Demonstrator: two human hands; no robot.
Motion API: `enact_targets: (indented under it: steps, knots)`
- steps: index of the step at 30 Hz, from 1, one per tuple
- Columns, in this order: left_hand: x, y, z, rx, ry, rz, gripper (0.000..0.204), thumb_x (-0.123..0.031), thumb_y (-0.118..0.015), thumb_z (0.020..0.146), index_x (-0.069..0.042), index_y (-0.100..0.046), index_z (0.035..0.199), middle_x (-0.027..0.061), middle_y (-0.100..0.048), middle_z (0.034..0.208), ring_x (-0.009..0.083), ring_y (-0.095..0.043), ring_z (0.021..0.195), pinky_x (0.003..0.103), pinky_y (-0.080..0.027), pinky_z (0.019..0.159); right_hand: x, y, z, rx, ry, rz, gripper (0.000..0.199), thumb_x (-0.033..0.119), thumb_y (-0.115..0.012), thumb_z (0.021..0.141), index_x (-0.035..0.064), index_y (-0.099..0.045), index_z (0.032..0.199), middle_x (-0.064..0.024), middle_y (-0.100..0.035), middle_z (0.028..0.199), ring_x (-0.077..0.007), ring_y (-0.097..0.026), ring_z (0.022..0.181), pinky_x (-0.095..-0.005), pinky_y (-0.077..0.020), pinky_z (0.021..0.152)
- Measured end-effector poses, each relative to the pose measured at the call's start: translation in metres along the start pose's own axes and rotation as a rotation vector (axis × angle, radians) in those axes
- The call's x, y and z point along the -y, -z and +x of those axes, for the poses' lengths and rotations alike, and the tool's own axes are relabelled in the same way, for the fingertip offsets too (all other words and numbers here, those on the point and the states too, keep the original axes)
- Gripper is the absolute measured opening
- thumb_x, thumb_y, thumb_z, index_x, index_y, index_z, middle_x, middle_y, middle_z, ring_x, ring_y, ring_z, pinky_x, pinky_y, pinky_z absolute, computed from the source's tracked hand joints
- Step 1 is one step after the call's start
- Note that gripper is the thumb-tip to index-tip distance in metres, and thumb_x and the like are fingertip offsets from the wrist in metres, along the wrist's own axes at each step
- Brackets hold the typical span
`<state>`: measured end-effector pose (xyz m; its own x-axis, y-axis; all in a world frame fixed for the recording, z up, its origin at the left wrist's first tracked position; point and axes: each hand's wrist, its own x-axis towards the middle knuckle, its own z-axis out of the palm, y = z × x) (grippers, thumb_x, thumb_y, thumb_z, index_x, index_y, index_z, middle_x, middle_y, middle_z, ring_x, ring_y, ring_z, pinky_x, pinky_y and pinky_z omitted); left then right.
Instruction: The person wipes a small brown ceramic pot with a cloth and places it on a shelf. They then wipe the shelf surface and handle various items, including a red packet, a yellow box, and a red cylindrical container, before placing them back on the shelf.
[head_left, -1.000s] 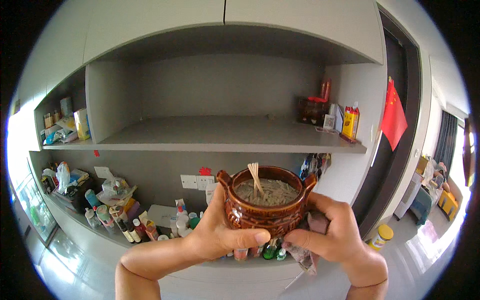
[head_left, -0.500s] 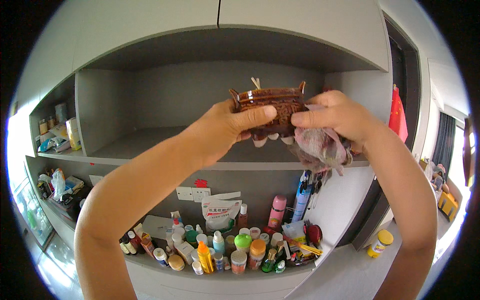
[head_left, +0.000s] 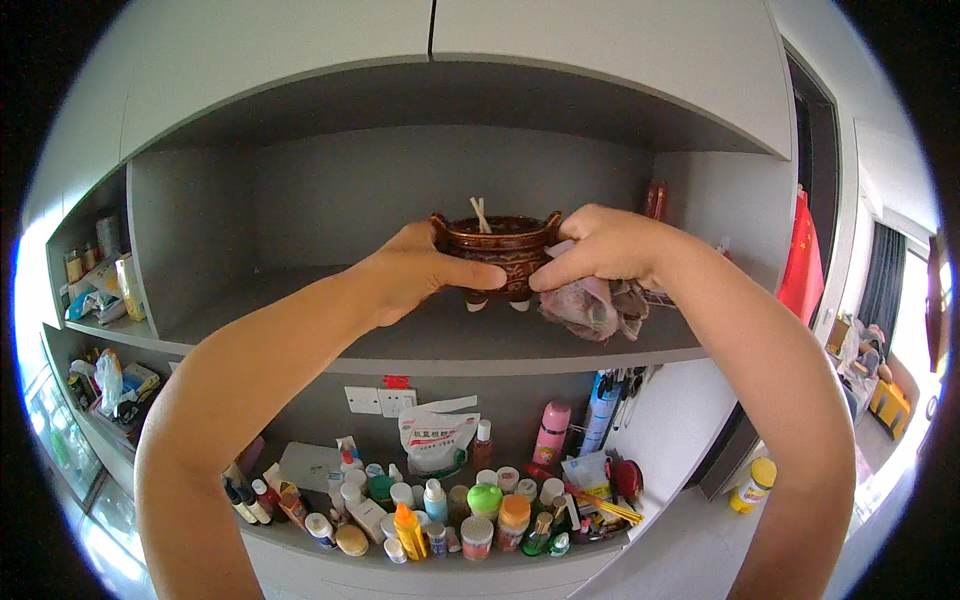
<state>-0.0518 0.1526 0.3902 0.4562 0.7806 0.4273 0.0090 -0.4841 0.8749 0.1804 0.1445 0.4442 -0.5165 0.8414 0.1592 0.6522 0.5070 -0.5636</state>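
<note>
Between my two hands is a brown glazed ceramic incense burner [head_left: 497,258], with two upright ears, pale stubby feet and a few light stick stubs poking from its mouth. My left hand [head_left: 410,275] grips its left side, thumb across the front. My right hand [head_left: 605,248] closes on its right side and also pinches a crumpled greyish-pink rag [head_left: 588,308], which hangs beside the burner. The burner is upright in front of the open grey shelf [head_left: 400,345]; whether its feet touch the shelf board I cannot tell.
Red items [head_left: 655,200] stand in the shelf's back right corner. Below, the counter holds many bottles and jars, a white pouch [head_left: 440,440] and a pink flask [head_left: 551,432]. Side shelves at left hold packages [head_left: 130,285]. A yellow-lidded can [head_left: 755,485] sits on the floor at right.
Both hands have brought the burner lower and slightly left, more level, so its mouth shows now. The rag has moved along with my right hand.
</note>
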Motion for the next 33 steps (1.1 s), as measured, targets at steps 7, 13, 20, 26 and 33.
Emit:
enact_targets:
  steps: [7,13,20,26,33]
  knots:
    - [0.016,0.028,-0.008,-0.026,0.073,-0.055,0.053,-0.007,-0.082,0.070,0.004,-0.060,0.116,0.0134,-0.067,0.110,0.0209,-0.061,0.101,0.032,-0.046,0.091,0.010,-0.012,0.025,0.113,-0.066,-0.056,0.054,0.026,-0.081,0.070,-0.0020,-0.065,0.113,-0.0105,-0.069,0.099,-0.0171,-0.063,0.089,-0.0276,-0.0491,0.078]
    - [0.019,0.029,-0.019,-0.091,0.065,0.001,0.055,-0.006,-0.084,0.068,0.006,-0.059,0.116,0.0150,-0.067,0.110,0.0215,-0.061,0.103,0.032,-0.043,0.096,0.007,-0.021,0.045,0.074,-0.027,-0.316,0.066,0.036,-0.082,0.066,-0.0039,-0.064,0.115,-0.0139,-0.068,0.104,-0.0218,-0.064,0.093,-0.0298,-0.0482,0.083]
    - [0.035,0.038,-0.012,-0.158,0.084,0.024,0.055,-0.005,-0.083,0.068,0.004,-0.060,0.117,0.0140,-0.066,0.112,0.0220,-0.060,0.106,0.031,-0.042,0.097,0.002,-0.025,0.055,0.088,-0.028,-0.307,0.070,0.041,-0.081,0.065,-0.0079,-0.064,0.111,-0.0167,-0.068,0.106,-0.0233,-0.064,0.095,-0.0304,-0.0478,0.083]
    - [0.025,0.031,-0.019,-0.080,0.098,-0.026,0.052,-0.008,-0.078,0.074,0.004,-0.058,0.120,0.0135,-0.066,0.113,0.0226,-0.059,0.106,0.034,-0.044,0.093,0.011,-0.023,0.049,0.038,-0.013,-0.433,0.061,0.044,-0.078,0.067,-0.0066,-0.069,0.099,-0.0169,-0.069,0.091,-0.0232,-0.065,0.080,-0.0326,-0.0497,0.072]
    - [0.031,0.037,-0.022,-0.111,0.116,0.040,0.056,-0.014,-0.075,0.079,0.004,-0.053,0.127,0.0139,-0.061,0.122,0.0221,-0.055,0.113,0.034,-0.041,0.096,0.008,0.010,0.003,-0.117,0.026,-0.224,0.044,0.040,-0.079,0.070,-0.0006,-0.073,0.086,-0.0177,-0.070,0.080,-0.0240,-0.067,0.070,-0.0357,-0.0503,0.064]
